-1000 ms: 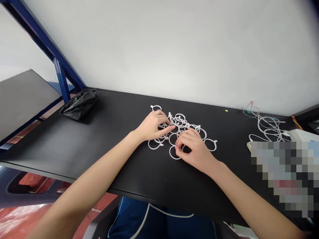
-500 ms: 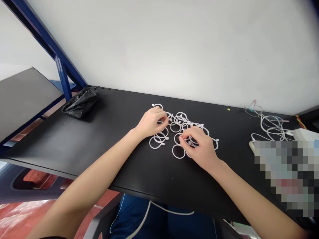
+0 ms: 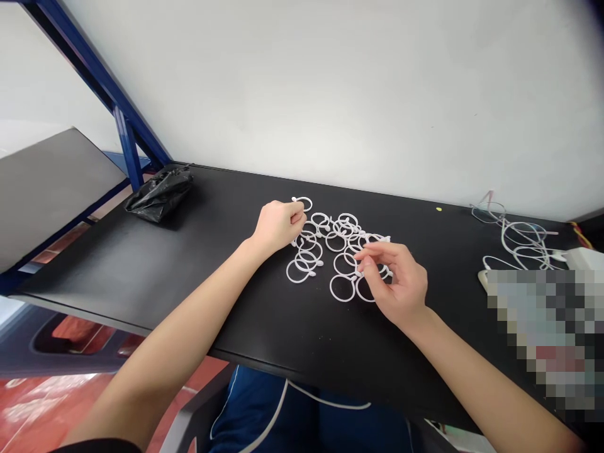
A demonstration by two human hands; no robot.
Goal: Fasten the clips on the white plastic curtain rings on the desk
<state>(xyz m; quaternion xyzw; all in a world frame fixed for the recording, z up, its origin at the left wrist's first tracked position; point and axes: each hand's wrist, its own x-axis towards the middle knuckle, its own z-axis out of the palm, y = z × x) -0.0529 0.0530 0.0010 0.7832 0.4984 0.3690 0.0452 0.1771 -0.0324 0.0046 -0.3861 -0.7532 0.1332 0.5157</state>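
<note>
Several white plastic rings [image 3: 336, 241] lie in a loose pile on a black table [image 3: 198, 270]. My left hand [image 3: 276, 226] rests at the pile's left edge with its fingers curled, the fingertips pinched on a ring near the far-left ring [image 3: 302, 202]. My right hand [image 3: 399, 283] is raised slightly over the pile's right side, thumb and forefinger pinching one white ring [image 3: 365, 272]. Other rings lie flat in front of both hands.
A crumpled black plastic bag [image 3: 160, 194] sits at the table's far left. White cables [image 3: 516, 242] are coiled at the far right by a blurred-out area. A blue metal frame [image 3: 125, 141] and a second dark table [image 3: 42, 182] stand to the left. A white wall is behind.
My right hand has lifted off the pile and turned, now pinching a ring. My left hand has drawn its fingers in toward the pile's left edge.
</note>
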